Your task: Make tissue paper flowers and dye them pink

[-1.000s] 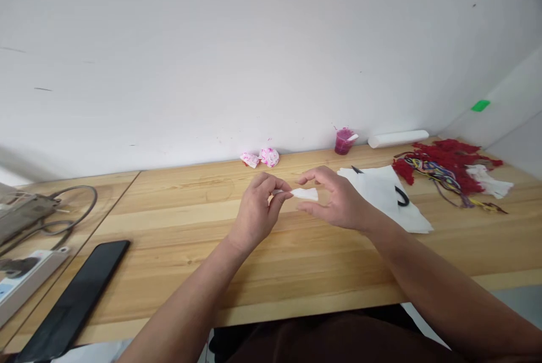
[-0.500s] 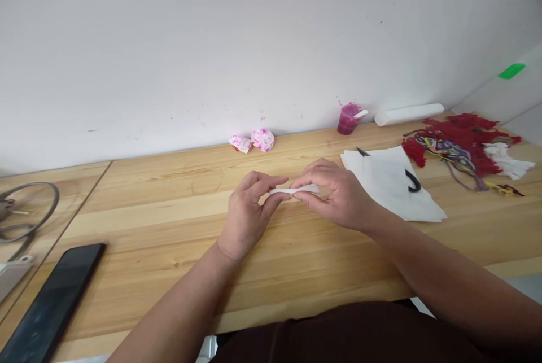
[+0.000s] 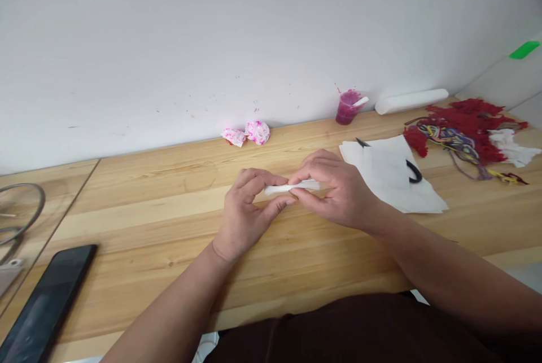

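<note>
A narrow strip of folded white paper point(image 3: 277, 188) lies across the space between my hands, with layered edges showing at its right end. My right hand point(image 3: 334, 187) pinches it near the middle between thumb and fingers. On the other side, my left hand point(image 3: 248, 202) has its fingers along the far edge of the strip, and its thumb sits just below, close to my right thumb. Right of my hands is a stack of white paper sheets point(image 3: 393, 193). Scissors with a black handle point(image 3: 414, 172) lie among the sheets, partly covered.
Two pink-spotted paper bundles point(image 3: 258, 132) rest by the wall. A cup of purple-pink stuff point(image 3: 348, 109) stands beside a white roll point(image 3: 410, 101). Red fabric scraps point(image 3: 470, 120) and tangled yarn point(image 3: 449, 140) lie right. A phone point(image 3: 51, 301) and grey cable point(image 3: 40, 205) are left.
The left thumb has dropped slightly away from the strip and toward the right thumb. More of the strip's layered edge shows. My view has shifted a little.
</note>
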`<state>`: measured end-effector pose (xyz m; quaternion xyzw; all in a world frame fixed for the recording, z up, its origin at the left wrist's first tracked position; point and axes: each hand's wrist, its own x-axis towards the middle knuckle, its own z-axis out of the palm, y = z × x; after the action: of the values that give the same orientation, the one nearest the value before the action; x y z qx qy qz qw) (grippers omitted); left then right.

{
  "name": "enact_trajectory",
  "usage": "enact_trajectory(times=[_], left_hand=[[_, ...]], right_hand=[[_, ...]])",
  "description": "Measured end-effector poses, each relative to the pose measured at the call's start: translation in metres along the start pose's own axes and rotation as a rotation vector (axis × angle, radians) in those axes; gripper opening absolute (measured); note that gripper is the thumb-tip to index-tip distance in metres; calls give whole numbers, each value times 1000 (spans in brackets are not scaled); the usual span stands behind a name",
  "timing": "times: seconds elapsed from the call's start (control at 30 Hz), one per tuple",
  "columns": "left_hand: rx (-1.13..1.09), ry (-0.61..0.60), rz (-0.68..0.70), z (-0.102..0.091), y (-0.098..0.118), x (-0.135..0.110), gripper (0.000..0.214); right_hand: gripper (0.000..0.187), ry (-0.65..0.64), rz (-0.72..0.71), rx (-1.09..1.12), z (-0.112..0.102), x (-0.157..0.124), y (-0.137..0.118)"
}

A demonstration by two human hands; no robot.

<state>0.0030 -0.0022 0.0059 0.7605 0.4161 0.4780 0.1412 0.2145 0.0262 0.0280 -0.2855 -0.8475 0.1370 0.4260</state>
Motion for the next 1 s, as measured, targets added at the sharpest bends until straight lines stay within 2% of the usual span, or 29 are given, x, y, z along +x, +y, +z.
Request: enact_trajectory(times=[0.17,0.43,0.63,0.77,1.0], left_hand=[[8,49,-13,2,-1,-1,13],[89,41,50,1,0,2,5],[120,42,37,3,-5,0,6],[116,12,21,4,-7,-1,10],[148,10,24,3,-9,1,4]], right_hand=[[6,-18,-10,36,1,-1,1],[3,-27,107,22,-1,0,1],[1,-117,341,139,-5,0,-3],[3,-107,319,93,-5,0,-4],[8,-86,321,76,-4,0,-3]])
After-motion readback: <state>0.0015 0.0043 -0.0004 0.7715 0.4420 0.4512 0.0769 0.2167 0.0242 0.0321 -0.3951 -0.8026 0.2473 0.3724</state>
